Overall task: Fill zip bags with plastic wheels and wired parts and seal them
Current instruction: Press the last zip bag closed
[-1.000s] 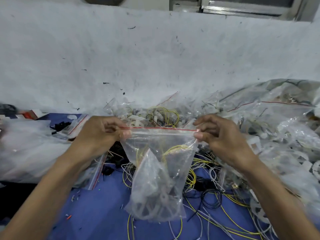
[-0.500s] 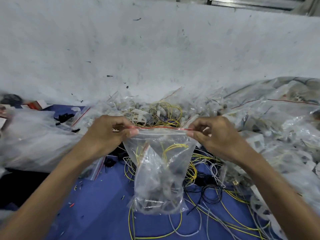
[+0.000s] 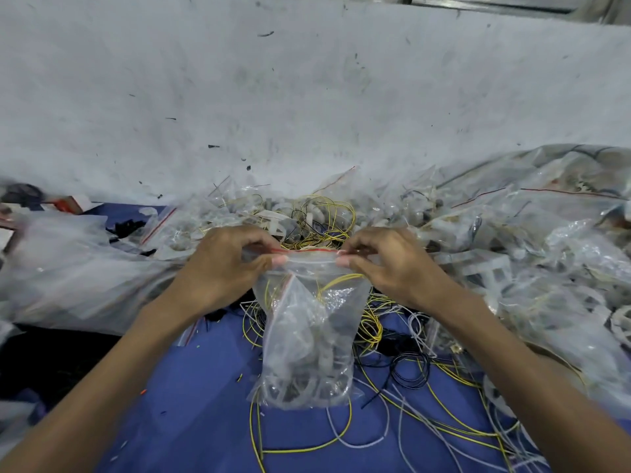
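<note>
Zip bag (image 3: 307, 336) (plastic wheels (image 3: 307, 377) and yellow wire (image 3: 338, 279) inside) is hanging between the left hand (image 3: 225, 268) and right hand (image 3: 392, 271), each pinching one end of its red-lined top strip, over the blue mat (image 3: 191, 404).

The zip bag (image 3: 307, 336) is clear, with a thin red stripe (image 3: 307, 249) along its seal. Inside, a yellow wire (image 3: 338, 279) curls above pale grey-white plastic wheels (image 3: 307, 370). The desk (image 3: 191, 421) is plain blue. Toward its right edge lie loose wires (image 3: 375, 331) in yellow, light grey and black. The heap of bags (image 3: 512, 233) along the far edge is clear, some with red seal lines. Near the far left corner sits a red and white box (image 3: 70, 203). The wall (image 3: 273, 97) is off-white, flecked with small dark marks.
</note>
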Motion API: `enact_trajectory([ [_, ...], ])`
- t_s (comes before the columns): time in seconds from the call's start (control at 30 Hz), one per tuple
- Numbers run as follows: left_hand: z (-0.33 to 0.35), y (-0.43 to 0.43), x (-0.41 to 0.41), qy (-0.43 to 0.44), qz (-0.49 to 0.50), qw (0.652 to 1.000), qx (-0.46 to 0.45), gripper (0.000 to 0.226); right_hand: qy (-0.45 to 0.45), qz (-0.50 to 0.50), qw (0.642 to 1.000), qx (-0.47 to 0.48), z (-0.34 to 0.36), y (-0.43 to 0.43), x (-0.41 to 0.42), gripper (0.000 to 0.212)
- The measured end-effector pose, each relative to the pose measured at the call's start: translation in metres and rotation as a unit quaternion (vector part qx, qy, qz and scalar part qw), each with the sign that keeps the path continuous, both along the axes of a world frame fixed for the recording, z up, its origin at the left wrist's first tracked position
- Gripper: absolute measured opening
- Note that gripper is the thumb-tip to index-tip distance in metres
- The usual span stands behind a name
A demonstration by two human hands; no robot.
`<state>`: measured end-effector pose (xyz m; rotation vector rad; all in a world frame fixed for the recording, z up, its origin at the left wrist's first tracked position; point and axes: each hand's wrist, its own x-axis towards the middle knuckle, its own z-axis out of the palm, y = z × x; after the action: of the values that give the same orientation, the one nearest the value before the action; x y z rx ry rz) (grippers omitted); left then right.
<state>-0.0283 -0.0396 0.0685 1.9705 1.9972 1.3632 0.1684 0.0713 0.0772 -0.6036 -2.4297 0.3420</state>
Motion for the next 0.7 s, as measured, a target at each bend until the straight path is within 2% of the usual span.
enact_trajectory([
  [0.13, -0.006, 0.004, -0.003, 0.018, 0.018, 0.999, 0.033, 0.019, -0.011, 0.023, 0.999, 0.046, 0.001, -0.003, -0.005, 0.012],
  [0.23, -0.012, 0.005, 0.0, 0.037, 0.043, 0.997, 0.059, 0.006, -0.005, 0.034, 0.997, 0.072, 0.001, -0.005, -0.007, 0.005],
  [0.33, -0.014, 0.006, 0.0, 0.062, 0.038, 0.995, 0.069, 0.002, 0.003, 0.033, 0.998, 0.06, 0.002, -0.004, -0.009, 0.005],
  [0.47, -0.013, 0.007, 0.001, 0.096, 0.014, 0.994, 0.057, 0.007, -0.013, 0.049, 0.998, 0.036, 0.001, -0.008, -0.014, 0.015],
  [0.7, -0.014, 0.006, 0.009, 0.15, 0.037, 0.982, 0.107, 0.012, 0.0, 0.005, 0.995, 0.104, -0.005, -0.019, -0.027, 0.006],
])
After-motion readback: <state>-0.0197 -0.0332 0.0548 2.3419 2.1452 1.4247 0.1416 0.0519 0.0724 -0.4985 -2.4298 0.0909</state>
